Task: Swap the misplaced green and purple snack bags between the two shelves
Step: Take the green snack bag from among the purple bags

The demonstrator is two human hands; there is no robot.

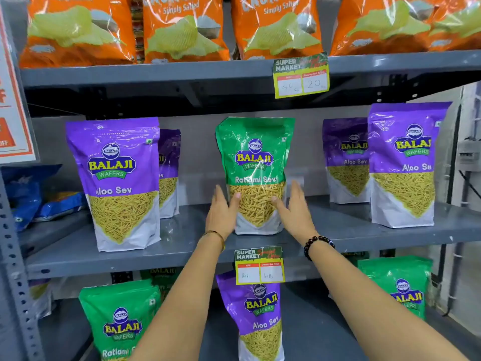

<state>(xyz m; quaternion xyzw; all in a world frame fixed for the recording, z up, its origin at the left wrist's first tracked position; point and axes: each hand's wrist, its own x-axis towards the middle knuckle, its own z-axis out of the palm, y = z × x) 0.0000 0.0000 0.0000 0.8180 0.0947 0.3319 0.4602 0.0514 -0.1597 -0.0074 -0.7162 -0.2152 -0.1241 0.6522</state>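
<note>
A green Ratlami Sev bag (256,157) stands upright in the middle of the middle shelf (182,238), among purple Aloo Sev bags (117,183). My left hand (221,212) and my right hand (295,209) flank its lower half. Their fingers are stretched out, and both thumbs touch the clear window on the bag's front. The bag rests on the shelf board. On the lower shelf (312,321), directly below, a purple Aloo Sev bag (260,316) stands between green bags (119,321), partly behind my forearms.
More purple bags (403,165) stand at the right of the middle shelf and another green bag (400,285) at the lower right. Orange chip bags (182,29) fill the top shelf. Price tags (259,267) hang from the shelf edges. Blue bags (26,194) lie at the far left.
</note>
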